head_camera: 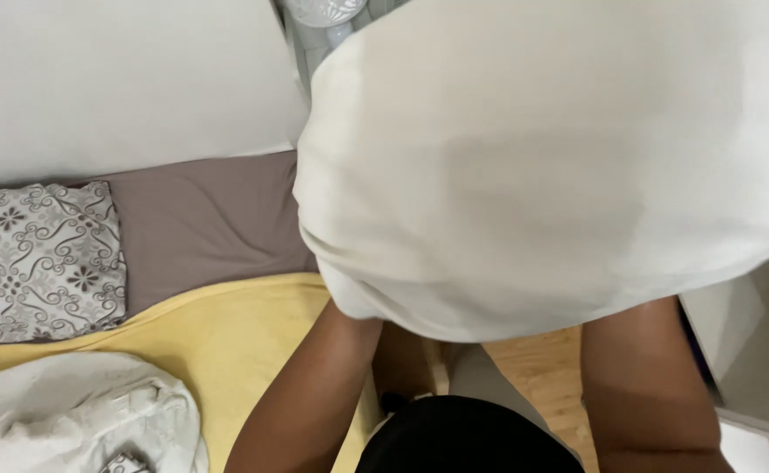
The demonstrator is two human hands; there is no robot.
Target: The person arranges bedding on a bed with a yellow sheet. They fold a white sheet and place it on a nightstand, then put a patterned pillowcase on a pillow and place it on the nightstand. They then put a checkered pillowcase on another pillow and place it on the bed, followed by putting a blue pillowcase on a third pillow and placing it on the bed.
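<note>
A large white pillow or stuffed pillowcase (542, 158) fills the upper right of the head view, lifted above the bed. My left forearm (314, 385) runs up under its lower left edge. My right forearm (643, 385) goes up under its lower right edge. The white fabric covers both hands, so their fingers and grip are hidden.
A bed lies to the left with a yellow sheet (227, 333) over a grey-brown sheet (201, 219). On it are a patterned pillow (38, 258) and a crumpled white cloth (78, 416). A white cabinet (761, 350) stands at right, over wooden floor (542, 368).
</note>
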